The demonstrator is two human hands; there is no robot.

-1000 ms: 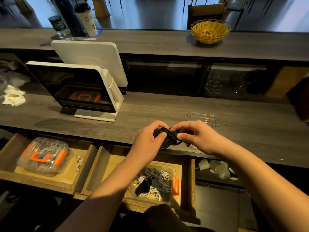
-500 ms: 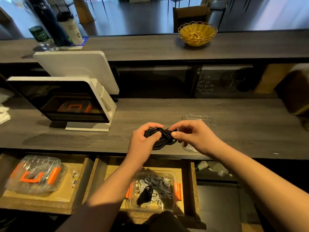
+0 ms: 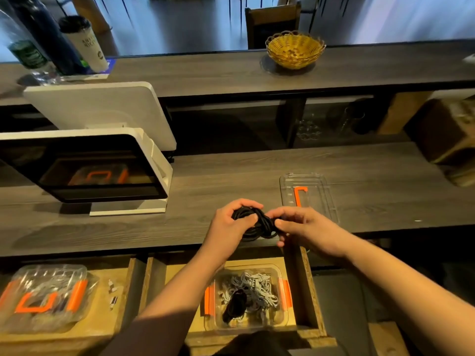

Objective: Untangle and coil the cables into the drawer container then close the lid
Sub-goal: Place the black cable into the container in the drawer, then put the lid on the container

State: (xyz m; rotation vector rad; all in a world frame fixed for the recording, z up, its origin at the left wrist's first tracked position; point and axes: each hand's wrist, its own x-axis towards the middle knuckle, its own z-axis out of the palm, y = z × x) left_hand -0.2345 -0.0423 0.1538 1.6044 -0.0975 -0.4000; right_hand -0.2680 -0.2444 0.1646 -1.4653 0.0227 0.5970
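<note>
Hands [image 3: 267, 224] around coiled black cable [image 3: 257, 223]

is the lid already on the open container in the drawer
No, the clear lid lies on the counter beyond the hands, and the drawer container below stands open with cables inside.

Both hands hold a black cable bundle [image 3: 257, 223] over the surface [image 3: 154, 227] edge: left hand [image 3: 228, 227] grips the coil, right hand [image 3: 303, 227] pinches its end. Clear lid [image 3: 308, 194] lies on surface just behind. Open container [image 3: 246, 299] in drawer [image 3: 305, 291] below holds white and black cables.
</note>
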